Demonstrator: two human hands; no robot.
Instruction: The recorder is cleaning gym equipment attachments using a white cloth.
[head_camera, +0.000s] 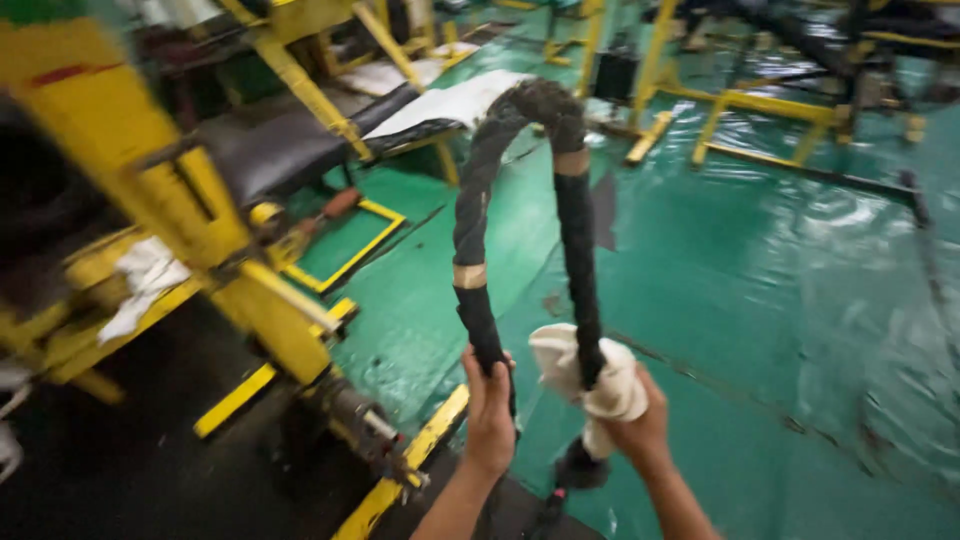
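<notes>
A thick black hose (478, 190) bends into a tall upside-down U in front of me, with tan tape bands around it in two places. My left hand (489, 410) grips the hose's left leg near its lower end. My right hand (634, 420) holds a bunched white rag (590, 375) wrapped around the hose's right leg. Below my right hand the hose runs on down to a dark end fitting (580, 468).
A yellow metal machine frame (150, 180) with dark belts and white cloths stands at the left. The floor (760, 330) is glossy green with yellow-edged steps (420, 450). More yellow frames (770, 110) stand at the back right.
</notes>
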